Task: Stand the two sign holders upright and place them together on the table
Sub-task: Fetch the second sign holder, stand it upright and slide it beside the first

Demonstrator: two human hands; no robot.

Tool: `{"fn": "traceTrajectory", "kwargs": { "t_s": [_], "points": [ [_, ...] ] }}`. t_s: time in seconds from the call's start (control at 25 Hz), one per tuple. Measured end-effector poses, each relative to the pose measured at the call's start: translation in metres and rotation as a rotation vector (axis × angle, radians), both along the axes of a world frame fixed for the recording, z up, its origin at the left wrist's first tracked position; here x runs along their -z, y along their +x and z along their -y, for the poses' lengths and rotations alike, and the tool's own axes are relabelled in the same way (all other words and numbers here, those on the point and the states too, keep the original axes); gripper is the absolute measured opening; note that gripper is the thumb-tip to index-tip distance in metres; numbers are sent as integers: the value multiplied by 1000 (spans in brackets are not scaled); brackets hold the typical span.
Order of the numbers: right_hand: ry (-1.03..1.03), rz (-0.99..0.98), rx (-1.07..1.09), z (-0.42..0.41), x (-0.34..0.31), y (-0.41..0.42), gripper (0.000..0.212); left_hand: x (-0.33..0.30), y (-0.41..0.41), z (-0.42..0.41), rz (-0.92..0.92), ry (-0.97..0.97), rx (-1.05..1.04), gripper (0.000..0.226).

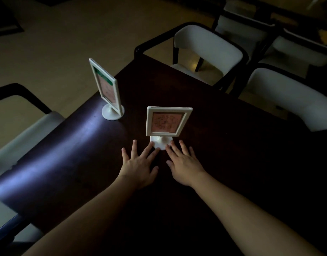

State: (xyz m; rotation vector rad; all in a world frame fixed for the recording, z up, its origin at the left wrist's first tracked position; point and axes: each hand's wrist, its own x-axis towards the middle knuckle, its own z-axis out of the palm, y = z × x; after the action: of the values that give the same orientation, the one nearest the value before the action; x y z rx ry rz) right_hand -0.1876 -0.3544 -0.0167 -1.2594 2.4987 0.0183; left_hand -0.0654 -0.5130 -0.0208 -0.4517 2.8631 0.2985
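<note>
Two white sign holders stand upright on a dark wooden table (223, 145). The near sign holder (167, 121) faces me, showing a pink card, on a round white foot. The far sign holder (105, 85) stands near the table's left edge, turned side-on, with a green strip at the top of its card. A gap of about a hand's length separates the two. My left hand (138, 163) lies flat, fingers spread, with fingertips touching the near holder's foot from the left. My right hand (185, 163) lies flat too, its fingertips at the foot's right side. Neither hand grips anything.
White padded chairs with dark frames surround the table: one at the far side (207, 48), one at the right (288, 97), one at the left (26, 130). More chairs (251, 24) stand behind. The room is dim.
</note>
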Motion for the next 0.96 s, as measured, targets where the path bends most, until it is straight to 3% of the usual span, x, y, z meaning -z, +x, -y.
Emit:
{"fn": "traceTrajectory", "kwargs": {
  "t_s": [0.52,0.96],
  "points": [
    [-30,-1,-22,74,1,-7,63,5,-3,67,-38,-3,-62,73],
    [83,-22,28,107,-13,-7,63,4,-12,98,-25,36,-25,74]
  ]
}}
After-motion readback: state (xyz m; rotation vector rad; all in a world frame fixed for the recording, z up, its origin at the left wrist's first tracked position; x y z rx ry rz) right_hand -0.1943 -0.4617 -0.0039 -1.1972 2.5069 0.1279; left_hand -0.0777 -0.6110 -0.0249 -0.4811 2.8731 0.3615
